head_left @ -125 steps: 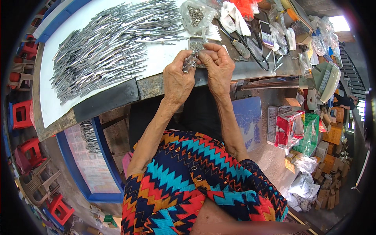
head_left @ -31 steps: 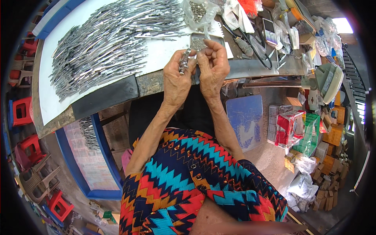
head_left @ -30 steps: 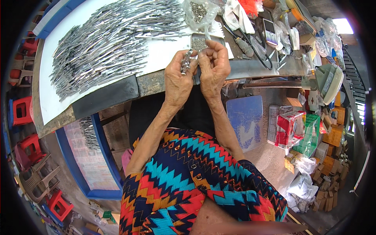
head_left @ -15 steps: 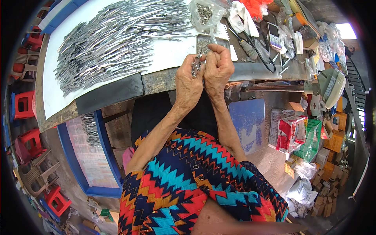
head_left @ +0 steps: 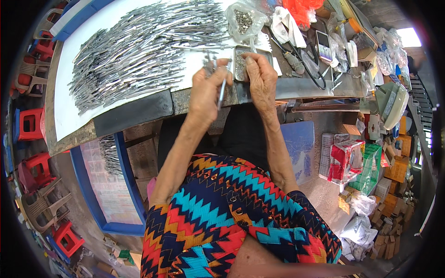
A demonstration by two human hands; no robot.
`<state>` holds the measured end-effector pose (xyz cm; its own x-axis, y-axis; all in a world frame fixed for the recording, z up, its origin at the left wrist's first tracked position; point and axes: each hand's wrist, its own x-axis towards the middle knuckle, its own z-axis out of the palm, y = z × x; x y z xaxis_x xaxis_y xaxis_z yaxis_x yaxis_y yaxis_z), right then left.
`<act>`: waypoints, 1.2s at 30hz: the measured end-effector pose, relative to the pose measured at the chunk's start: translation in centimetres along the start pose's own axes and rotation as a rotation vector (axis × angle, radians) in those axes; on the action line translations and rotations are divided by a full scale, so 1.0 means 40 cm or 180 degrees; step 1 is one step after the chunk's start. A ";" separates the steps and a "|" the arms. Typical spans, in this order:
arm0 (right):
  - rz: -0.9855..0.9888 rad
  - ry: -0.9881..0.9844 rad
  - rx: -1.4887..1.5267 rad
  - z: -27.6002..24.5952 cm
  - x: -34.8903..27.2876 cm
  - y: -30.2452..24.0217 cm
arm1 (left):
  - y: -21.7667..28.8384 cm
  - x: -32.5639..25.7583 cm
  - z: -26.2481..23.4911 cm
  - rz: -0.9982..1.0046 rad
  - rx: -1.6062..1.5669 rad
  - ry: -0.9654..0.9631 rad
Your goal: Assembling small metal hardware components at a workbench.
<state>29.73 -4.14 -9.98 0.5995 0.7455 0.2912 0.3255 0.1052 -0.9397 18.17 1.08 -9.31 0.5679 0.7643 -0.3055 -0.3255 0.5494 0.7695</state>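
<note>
Holding a slim metal rod (head_left: 222,95) and small metal parts (head_left: 209,64), the left hand (head_left: 207,90) is closed over the desk (head_left: 181,99); the right hand (head_left: 262,79) curls by the tray (head_left: 265,53), its grip unclear; judged light, stiff and slippery, the rod suits a mid-shaft pinch

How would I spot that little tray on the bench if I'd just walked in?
Find the workbench with the broad heap of thin metal rods on it. Go right past the heap to the person's right hand, which partly covers the shallow grey tray. It is open, stiff and squared, with tiny loose pieces inside, while the clear bag just beyond is soft plastic holding bigger ones.
</note>
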 end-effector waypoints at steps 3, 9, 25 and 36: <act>-0.0073 -0.0143 -0.0267 -0.019 0.013 0.012 | 0.052 0.026 -0.027 -0.0020 -0.0354 0.0104; -0.0226 -0.0285 -0.1223 -0.043 0.022 0.012 | 0.113 0.078 -0.072 0.0057 0.0406 0.0190; -0.0379 -0.0328 -0.1616 -0.063 0.011 0.020 | 0.092 0.170 -0.061 0.1620 0.5582 0.0350; -0.0980 -0.0479 -0.2238 -0.074 0.032 0.030 | 0.091 0.148 -0.084 0.2210 0.5591 0.0087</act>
<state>33.07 -5.00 -10.20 0.3179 0.8369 0.4455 0.8780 -0.0824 -0.4716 17.82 8.75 -10.19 0.6765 0.6832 0.2748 0.5865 -0.7255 0.3601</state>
